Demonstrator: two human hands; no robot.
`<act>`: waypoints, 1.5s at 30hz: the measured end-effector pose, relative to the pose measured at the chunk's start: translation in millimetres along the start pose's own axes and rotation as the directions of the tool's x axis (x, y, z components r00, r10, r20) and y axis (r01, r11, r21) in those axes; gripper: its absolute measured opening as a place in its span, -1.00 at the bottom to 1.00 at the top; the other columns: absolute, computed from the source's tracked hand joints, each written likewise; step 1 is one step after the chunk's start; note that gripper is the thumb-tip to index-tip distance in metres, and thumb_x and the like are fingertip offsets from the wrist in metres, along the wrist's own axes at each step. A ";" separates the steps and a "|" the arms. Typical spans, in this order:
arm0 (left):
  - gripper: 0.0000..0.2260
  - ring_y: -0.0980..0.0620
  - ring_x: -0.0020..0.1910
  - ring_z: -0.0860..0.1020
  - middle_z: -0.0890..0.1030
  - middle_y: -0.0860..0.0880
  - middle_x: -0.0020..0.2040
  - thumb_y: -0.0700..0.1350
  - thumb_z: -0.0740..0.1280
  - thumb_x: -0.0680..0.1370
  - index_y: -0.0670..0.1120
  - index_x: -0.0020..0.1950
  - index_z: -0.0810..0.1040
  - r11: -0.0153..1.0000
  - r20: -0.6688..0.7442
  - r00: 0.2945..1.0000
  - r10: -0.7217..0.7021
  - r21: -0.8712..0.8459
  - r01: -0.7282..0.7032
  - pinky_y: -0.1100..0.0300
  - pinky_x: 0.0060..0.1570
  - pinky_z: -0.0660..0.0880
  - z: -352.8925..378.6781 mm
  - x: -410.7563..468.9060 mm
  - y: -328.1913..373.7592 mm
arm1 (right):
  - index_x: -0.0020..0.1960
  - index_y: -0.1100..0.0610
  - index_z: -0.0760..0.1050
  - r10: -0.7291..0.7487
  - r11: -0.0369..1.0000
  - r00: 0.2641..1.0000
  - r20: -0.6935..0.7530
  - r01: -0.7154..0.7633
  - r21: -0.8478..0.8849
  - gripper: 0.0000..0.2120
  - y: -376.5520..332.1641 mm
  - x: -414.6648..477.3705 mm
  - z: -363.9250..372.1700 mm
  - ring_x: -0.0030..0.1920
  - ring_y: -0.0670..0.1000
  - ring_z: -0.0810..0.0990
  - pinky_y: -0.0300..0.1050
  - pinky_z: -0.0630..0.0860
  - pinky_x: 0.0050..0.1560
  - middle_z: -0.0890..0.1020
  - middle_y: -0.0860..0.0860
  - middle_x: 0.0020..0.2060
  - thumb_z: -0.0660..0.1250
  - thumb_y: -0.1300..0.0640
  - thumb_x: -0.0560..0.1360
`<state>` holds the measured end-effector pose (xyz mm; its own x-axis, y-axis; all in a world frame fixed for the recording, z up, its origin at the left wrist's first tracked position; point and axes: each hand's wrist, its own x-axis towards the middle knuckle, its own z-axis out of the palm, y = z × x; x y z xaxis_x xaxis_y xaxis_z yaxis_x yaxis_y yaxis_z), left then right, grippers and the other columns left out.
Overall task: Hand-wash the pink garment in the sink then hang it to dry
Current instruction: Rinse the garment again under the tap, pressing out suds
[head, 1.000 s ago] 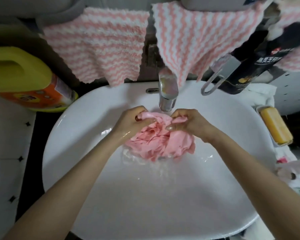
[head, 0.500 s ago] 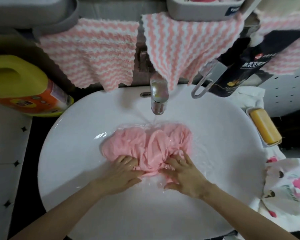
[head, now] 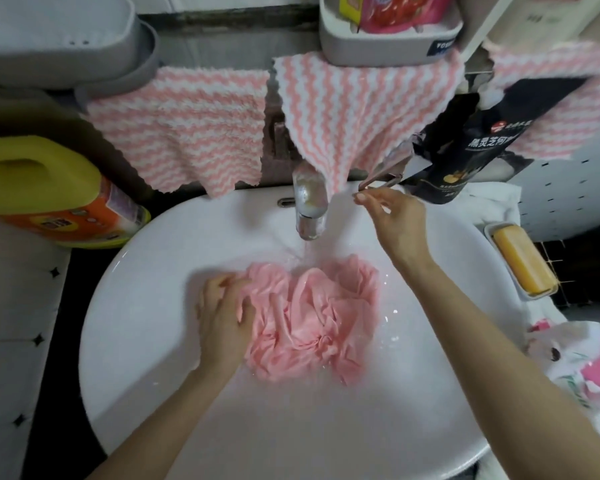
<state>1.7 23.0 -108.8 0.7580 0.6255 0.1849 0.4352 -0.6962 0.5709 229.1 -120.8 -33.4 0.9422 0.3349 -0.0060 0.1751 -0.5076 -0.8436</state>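
The wet pink garment lies crumpled in the middle of the white sink. Water runs from the chrome tap onto the garment's far edge. My left hand sits on the garment's left edge, its fingers curled into the cloth. My right hand is raised off the garment, to the right of the tap. Its fingertips touch the end of the blurred tap lever; the thumb is hidden.
Pink-and-white striped cloths hang behind the sink. A yellow detergent jug stands at left, a yellow soap bar in its dish at right, a dark pouch at back right, and floral fabric by the right rim.
My right hand left the garment and rose to the tap lever. My left hand slid to the garment's left edge. A second ago both hands held the bunched garment under the tap.
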 end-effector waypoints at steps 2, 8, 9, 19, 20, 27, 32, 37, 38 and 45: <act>-0.74 -0.25 0.15 0.42 0.47 -0.22 0.11 -0.05 0.32 0.50 -0.15 0.12 0.55 0.961 0.013 0.965 -0.263 0.087 0.261 -0.12 0.11 0.39 9.2 10.2 -7.2 | -0.04 0.04 0.65 0.084 0.995 0.993 -0.079 -0.079 0.065 -0.83 11.9 -24.5 -2.9 -0.09 -0.16 0.61 -0.31 0.47 -0.01 0.68 -0.12 -0.12 0.31 0.02 0.50; -0.39 -0.10 0.23 0.43 0.48 -0.08 0.22 0.27 0.34 0.41 -0.10 0.30 0.40 0.891 0.482 0.779 -0.402 0.009 0.454 0.12 0.11 0.37 42.1 25.7 -5.4 | 0.42 -0.09 0.27 0.531 0.837 0.834 0.151 -0.487 -0.249 -0.28 73.3 -90.3 47.9 0.26 0.18 0.41 0.05 0.39 0.26 0.39 0.09 0.27 0.34 -0.30 0.34; -0.44 -0.05 0.20 0.45 0.48 -0.03 0.19 0.17 0.42 0.42 -0.08 0.30 0.40 0.892 0.537 0.758 -0.371 -0.022 0.452 0.18 0.05 0.36 46.2 28.2 -0.4 | 0.44 -0.08 0.23 0.524 0.844 0.831 0.185 -0.478 -0.241 -0.25 74.8 -89.8 57.0 0.26 0.16 0.41 0.05 0.39 0.27 0.38 0.07 0.27 0.41 -0.21 0.34; -0.86 0.09 -0.25 0.51 0.59 0.09 -0.29 -0.13 0.35 0.53 -0.22 -0.09 0.55 0.538 0.647 0.724 -0.237 -0.533 0.653 0.28 -0.23 0.44 -4.4 36.3 27.2 | -0.05 0.18 0.57 0.196 0.855 0.820 0.538 -0.412 0.316 -0.78 61.6 -88.7 4.9 -0.20 -0.08 0.53 -0.23 0.43 -0.19 0.56 -0.05 -0.21 0.32 0.32 0.32; -0.87 0.11 -0.26 0.52 0.58 0.14 -0.31 -0.10 0.29 0.57 -0.13 -0.10 0.54 0.500 0.647 0.719 -0.255 -0.548 0.671 0.31 -0.26 0.44 -14.3 33.2 31.0 | -0.02 0.14 0.55 0.161 0.850 0.797 0.582 -0.411 0.329 -0.74 58.1 -93.5 -4.4 -0.18 -0.05 0.53 -0.19 0.43 -0.19 0.55 -0.01 -0.18 0.32 0.28 0.30; -0.37 0.10 0.48 0.00 0.09 -0.03 0.48 0.45 0.12 0.39 0.23 0.40 0.15 0.996 0.471 0.879 0.072 -0.075 -0.042 -0.03 0.46 -0.02 26.8 -19.7 -2.1 | 0.42 -0.27 0.24 -0.104 0.929 0.909 0.402 0.234 -0.288 -0.40 63.6 -134.8 42.4 0.44 0.07 0.21 0.03 0.19 0.43 0.28 0.02 0.43 0.15 -0.40 0.43; -0.24 -0.18 0.48 0.18 0.19 -0.13 0.52 0.29 0.21 0.40 -0.02 0.52 0.16 0.950 0.414 0.905 0.095 0.234 -0.207 -0.22 0.36 0.18 58.7 -33.6 -7.2 | 0.51 -0.25 0.08 -0.090 0.805 0.853 0.514 0.366 -0.468 -0.43 97.1 -139.4 87.2 0.50 0.23 0.14 0.31 0.17 0.39 0.02 0.00 0.56 -0.12 -0.37 0.54; -0.48 -0.18 0.22 0.43 0.52 -0.15 0.27 0.05 0.22 0.39 -0.12 0.31 0.45 0.944 0.262 0.953 0.153 0.248 -0.219 -0.07 0.10 0.45 79.3 -21.7 -7.1 | 0.30 -0.04 0.36 -0.195 0.774 0.902 0.385 0.383 -0.504 -0.56 112.6 -126.0 104.7 0.12 0.26 0.57 0.18 0.39 0.16 0.55 0.10 0.25 0.01 -0.25 0.56; -0.52 -0.18 0.15 0.45 0.54 -0.15 0.21 0.05 0.21 0.39 -0.11 0.26 0.46 0.935 0.250 0.953 0.172 0.263 -0.238 -0.03 0.03 0.46 82.7 -18.4 -8.8 | 0.24 0.00 0.39 -0.250 0.754 0.909 0.335 0.399 -0.522 -0.58 113.6 -122.6 107.7 0.05 0.24 0.60 0.14 0.35 0.15 0.61 0.12 0.14 0.01 -0.23 0.57; -0.81 -0.10 -0.15 0.40 0.46 -0.09 -0.08 -0.02 0.16 0.45 -0.07 0.01 0.38 0.896 0.156 0.948 0.278 0.312 -0.315 0.05 -0.25 0.30 100.3 9.8 -11.5 | -0.09 0.07 0.51 -0.382 0.722 0.899 0.217 0.436 -0.537 -0.71 117.6 -94.2 122.2 -0.18 0.10 0.53 -0.07 0.30 0.02 0.61 0.07 -0.23 0.16 -0.12 0.44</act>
<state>52.9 1.9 -193.8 0.9153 0.3442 0.2093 0.3035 -0.9308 0.2037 126.0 -115.1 -197.6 0.7179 0.6668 0.2002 0.6908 -0.6468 -0.3232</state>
